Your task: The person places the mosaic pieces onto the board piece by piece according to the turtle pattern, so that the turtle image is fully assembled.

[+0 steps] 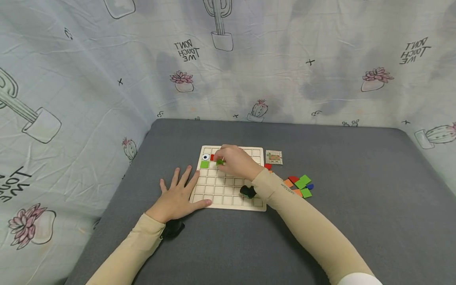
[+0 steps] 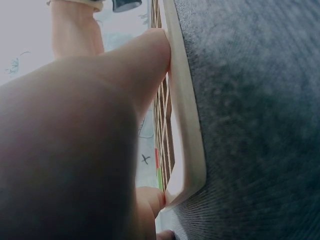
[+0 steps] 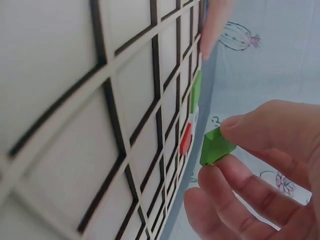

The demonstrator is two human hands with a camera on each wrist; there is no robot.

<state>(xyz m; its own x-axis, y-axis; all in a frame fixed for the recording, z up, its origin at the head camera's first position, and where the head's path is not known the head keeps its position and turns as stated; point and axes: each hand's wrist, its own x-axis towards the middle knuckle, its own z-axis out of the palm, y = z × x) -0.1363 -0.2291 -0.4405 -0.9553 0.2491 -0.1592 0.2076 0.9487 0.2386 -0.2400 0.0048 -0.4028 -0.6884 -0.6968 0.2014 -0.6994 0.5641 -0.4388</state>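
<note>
Two hands, both in view. Right hand [image 1: 236, 160]: pinching one green tile [image 3: 217, 147] between thumb and fingers, tilted, apart from the grid, over the far-left part of one gridded board [image 1: 221, 190]. Left hand [image 1: 179, 200]: fingers straight, spread wide, holding nothing; thumb on the near edge of the board, index fingertip at its left edge.

Three tiles set on the board, all just left of the right hand's fingertips and beyond the left hand: one eye tile [image 1: 206, 157], one red tile [image 1: 212, 157] beside it, one set green tile [image 1: 204, 164] nearer.

Right of the right hand, just beside the board: one small printed card [image 1: 274, 157]. Closer to the right wrist, at the board's right edge: one red piece [image 1: 268, 166] plus a sliver of orange (partly behind the sleeve, so shape unclear).

Farther right, in a loose pile by the right forearm: two green pieces [image 1: 303, 181], two orange pieces [image 1: 297, 192], one red rounded piece [image 1: 293, 179], one blue piece [image 1: 310, 186]. All on one grey bench [image 1: 356, 178]. Two black devices [image 1: 248, 192], one at each wrist.
</note>
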